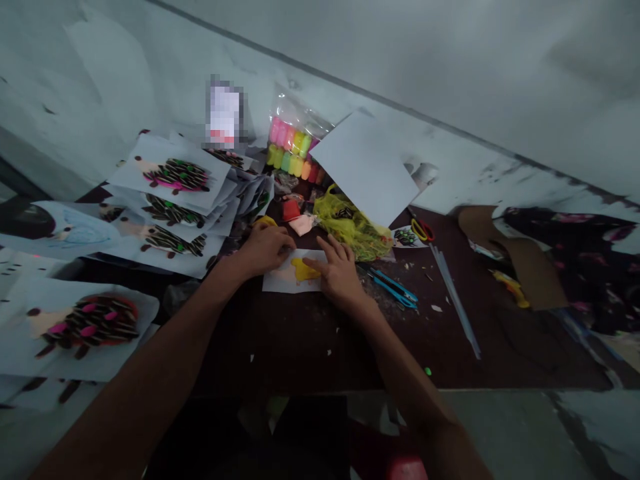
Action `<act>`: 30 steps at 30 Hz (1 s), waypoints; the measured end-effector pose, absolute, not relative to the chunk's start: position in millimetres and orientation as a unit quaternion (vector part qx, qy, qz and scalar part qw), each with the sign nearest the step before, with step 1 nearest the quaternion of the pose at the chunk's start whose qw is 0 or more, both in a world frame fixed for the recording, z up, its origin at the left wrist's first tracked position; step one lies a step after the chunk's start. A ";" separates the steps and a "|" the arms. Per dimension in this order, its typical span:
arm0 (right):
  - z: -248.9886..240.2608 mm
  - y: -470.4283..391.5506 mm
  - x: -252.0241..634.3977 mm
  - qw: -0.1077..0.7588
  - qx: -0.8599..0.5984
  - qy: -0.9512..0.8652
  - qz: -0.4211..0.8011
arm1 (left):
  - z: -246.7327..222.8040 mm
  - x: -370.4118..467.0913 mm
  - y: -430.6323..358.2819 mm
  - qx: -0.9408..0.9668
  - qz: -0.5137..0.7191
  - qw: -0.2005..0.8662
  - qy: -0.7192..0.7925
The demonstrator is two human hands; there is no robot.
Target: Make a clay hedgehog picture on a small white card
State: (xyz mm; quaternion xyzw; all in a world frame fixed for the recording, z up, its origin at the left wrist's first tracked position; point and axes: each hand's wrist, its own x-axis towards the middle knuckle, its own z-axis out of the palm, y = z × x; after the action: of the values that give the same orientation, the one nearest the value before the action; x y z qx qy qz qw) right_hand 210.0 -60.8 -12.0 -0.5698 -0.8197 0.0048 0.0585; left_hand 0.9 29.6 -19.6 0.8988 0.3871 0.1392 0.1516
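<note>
A small white paper (290, 285) lies on the dark table (300, 353), with a flat yellow patch (304, 269) on it. My right hand (340, 270) rests over the paper's right side, fingers spread, one fingertip at the yellow patch. At the paper's upper left edge is my left hand (267, 248), its fingers curled together beside a yellow lump (266, 221); whatever is between the fingertips is too small to name. Just beyond the hands sit a red piece (291, 210) and a pale pink piece (302, 225), near a yellow-green net bag (345, 223).
Stacked hedgehog pictures (175, 175) fill the left. Behind are a bag of coloured clay (295, 147) and a large white sheet (367, 167). Blue cutters (395, 288), scissors (421, 229), clear sticks (455, 300) and cardboard (533, 270) lie to the right.
</note>
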 end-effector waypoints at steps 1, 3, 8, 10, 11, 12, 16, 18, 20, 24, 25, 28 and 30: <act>-12.5 -60.9 209.7 0.056 -0.570 -0.819 0.007 | -21.0 0.8 29.8 0.897 0.145 0.149 0.389; -12.6 -61.1 209.8 0.053 -0.571 -0.819 0.012 | -23.7 1.0 30.4 0.893 0.149 0.150 0.396; -8.1 -62.2 211.6 0.068 -0.581 -0.811 0.035 | -27.4 2.0 31.9 0.893 0.158 0.150 0.393; -6.4 -62.5 211.9 0.071 -0.575 -0.814 0.037 | -26.7 2.1 32.0 0.895 0.158 0.151 0.390; -5.9 -62.6 212.1 0.072 -0.570 -0.817 0.037 | -26.0 2.1 31.9 0.895 0.155 0.153 0.390; -5.6 -62.5 212.6 0.073 -0.566 -0.820 0.038 | -25.0 2.1 31.6 0.894 0.152 0.155 0.391; -6.0 -61.0 217.5 0.099 -0.581 -0.807 0.031 | -20.9 3.1 28.6 0.896 0.147 0.151 0.391; -6.1 -59.9 221.2 0.105 -0.592 -0.799 0.027 | -20.0 3.9 26.6 0.901 0.145 0.137 0.385; -6.2 -59.2 224.1 0.097 -0.589 -0.802 0.031 | -20.4 4.7 25.1 0.905 0.149 0.123 0.380; -8.1 -58.9 225.6 0.072 -0.565 -0.821 0.038 | -23.2 5.8 24.5 0.906 0.161 0.116 0.374; -9.0 -59.1 225.3 0.067 -0.560 -0.825 0.039 | -23.4 6.0 24.5 0.906 0.161 0.115 0.374; -11.9 -59.8 223.9 0.061 -0.547 -0.834 0.042 | -21.5 6.9 23.7 0.909 0.154 0.115 0.370; -13.3 -60.2 222.8 0.061 -0.543 -0.837 0.043 | -18.8 7.6 22.8 0.914 0.146 0.122 0.358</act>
State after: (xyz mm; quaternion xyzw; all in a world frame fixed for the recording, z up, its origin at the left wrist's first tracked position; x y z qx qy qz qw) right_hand 222.8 -60.2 -13.3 -0.5425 -0.8367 0.0433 0.0614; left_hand 7.6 22.8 -18.8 0.9141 0.3581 0.1463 0.1217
